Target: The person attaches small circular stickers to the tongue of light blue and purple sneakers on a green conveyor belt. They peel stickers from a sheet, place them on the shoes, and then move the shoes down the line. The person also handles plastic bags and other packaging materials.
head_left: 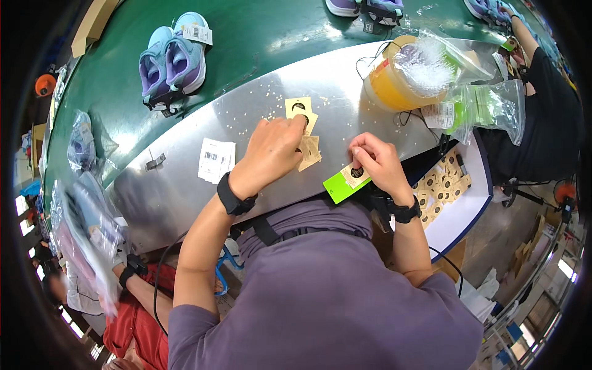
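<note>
Green tag (335, 189) is at the metal table's (345, 74) near edge — the right hand (382, 163) has fingers pinched on the tan card (357, 177) over it. Left hand (271, 149) curls over loose tan cards (310, 150) — can't tell if it's gripping any.

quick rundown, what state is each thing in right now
Left hand: fingers bent, on the tan cards
Tan cards: overlapping, spread in a line
Right hand: fingers curled, holding the green tag
Green tag: held, small tan card on it
White cards: stacked, slightly fanned
Shoes: upright, side by side, paper tag attached
Tray: open, holding more tan cards
</note>
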